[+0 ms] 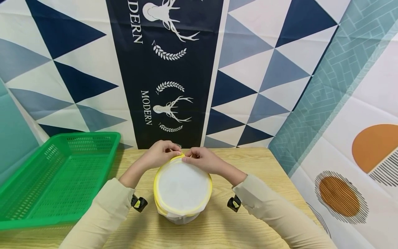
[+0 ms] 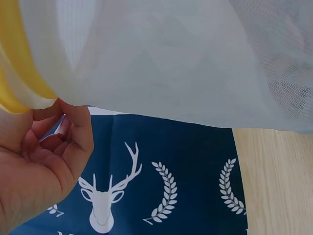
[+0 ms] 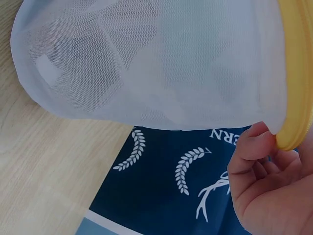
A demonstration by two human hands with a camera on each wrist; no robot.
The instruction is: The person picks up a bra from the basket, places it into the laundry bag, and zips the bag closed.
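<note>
A round white mesh laundry bag (image 1: 183, 186) with a yellow zipper (image 1: 156, 195) round its top stands on the table in front of me. At its far rim my left hand (image 1: 160, 154) pinches the zipper edge between thumb and fingers. Right beside it, my right hand (image 1: 203, 159) pinches the same rim. The left wrist view has the bag's pale side wall (image 2: 161, 63) overhead, with the yellow band next to the fingertips. Through the mesh (image 3: 132, 44) in the right wrist view, faint pale shapes show inside.
A green plastic basket (image 1: 62, 218) with perforated sides stands on the left of the wooden table (image 1: 255, 214). Behind the table hangs a patterned cloth (image 1: 236, 86) with triangles and deer heads. Another printed cloth (image 1: 329, 145) runs along the right side.
</note>
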